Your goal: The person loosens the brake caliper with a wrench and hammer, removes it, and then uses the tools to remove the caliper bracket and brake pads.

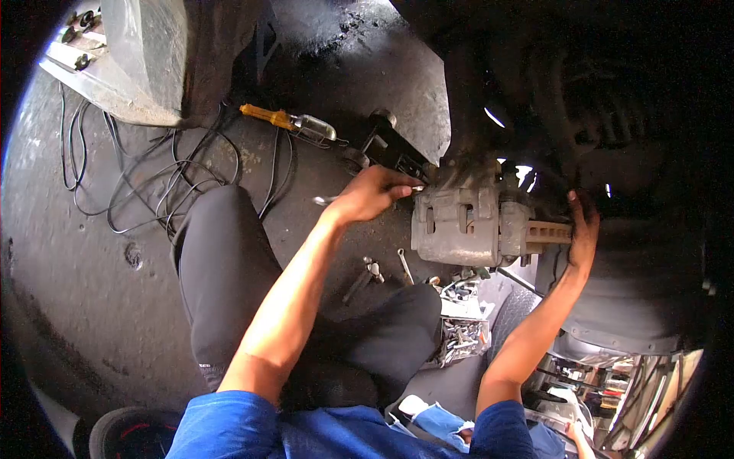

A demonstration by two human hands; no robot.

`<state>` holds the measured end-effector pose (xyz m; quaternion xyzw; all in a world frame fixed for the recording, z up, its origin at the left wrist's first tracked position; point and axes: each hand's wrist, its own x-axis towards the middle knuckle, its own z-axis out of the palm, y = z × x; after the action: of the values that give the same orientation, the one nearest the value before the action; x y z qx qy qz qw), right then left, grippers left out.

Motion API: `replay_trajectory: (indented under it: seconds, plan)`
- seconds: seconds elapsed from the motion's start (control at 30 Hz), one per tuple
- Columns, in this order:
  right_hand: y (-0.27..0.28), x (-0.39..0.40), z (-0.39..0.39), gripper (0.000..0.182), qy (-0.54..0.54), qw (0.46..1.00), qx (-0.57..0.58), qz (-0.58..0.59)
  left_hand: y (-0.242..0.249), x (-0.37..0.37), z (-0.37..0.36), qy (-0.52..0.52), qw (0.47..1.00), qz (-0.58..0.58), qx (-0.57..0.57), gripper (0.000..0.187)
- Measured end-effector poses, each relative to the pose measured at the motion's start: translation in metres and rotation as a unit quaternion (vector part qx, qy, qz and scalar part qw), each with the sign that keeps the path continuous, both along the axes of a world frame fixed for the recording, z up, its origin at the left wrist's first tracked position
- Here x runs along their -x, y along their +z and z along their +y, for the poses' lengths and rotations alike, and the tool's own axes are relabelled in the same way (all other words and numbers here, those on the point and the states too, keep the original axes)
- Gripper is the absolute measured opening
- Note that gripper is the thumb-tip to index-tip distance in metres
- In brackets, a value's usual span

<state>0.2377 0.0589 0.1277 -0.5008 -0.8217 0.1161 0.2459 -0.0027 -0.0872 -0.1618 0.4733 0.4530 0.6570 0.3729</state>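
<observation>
A grey brake caliper [459, 226] sits over the edge of a brake disc [547, 232] under the dark vehicle body. My left hand [372, 195] is closed around a shiny wrench [324, 200], whose one end sticks out to the left of the fist and whose other end meets the caliper's upper left side. At the disc's right side is my right hand [584, 229], its fingers pointing up along the dark hub area. What its fingertips touch is lost in shadow.
A yellow work lamp [267, 115] and looped black cables [122, 191] lie on the floor. Behind the caliper stands a floor jack [394, 145]. Below it are a loose wrench [404, 265], a ratchet-like tool [371, 270] and a tool tray [465, 340]. Another person's jeans [442, 422] show below.
</observation>
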Motion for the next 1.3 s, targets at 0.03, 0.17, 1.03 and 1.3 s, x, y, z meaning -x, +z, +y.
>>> replay_trajectory:
  seconds: [0.03, 0.17, 1.03, 1.3]
  plan:
    - [-0.002, -0.004, 0.001, 0.082, -0.008, 1.000, -0.010, 0.005, -0.005, -0.002, -0.002, -0.092, 0.985, -0.142, 0.045, 0.030]
    - [-0.004, -0.005, 0.003, 0.078, -0.039, 0.999, -0.024, 0.005, -0.013, -0.009, 0.006, 0.027, 0.967, -0.248, 0.054, 0.030]
    - [-0.001, 0.003, -0.016, 0.085, -0.056, 0.998, -0.033, 0.005, 0.069, 0.004, -0.011, 0.099, 0.921, 0.282, 0.248, 0.020]
    - [-0.002, 0.001, -0.012, 0.087, -0.060, 0.998, -0.031, -0.005, 0.101, 0.000, -0.005, 0.121, 0.900, 0.399, 0.128, 0.023]
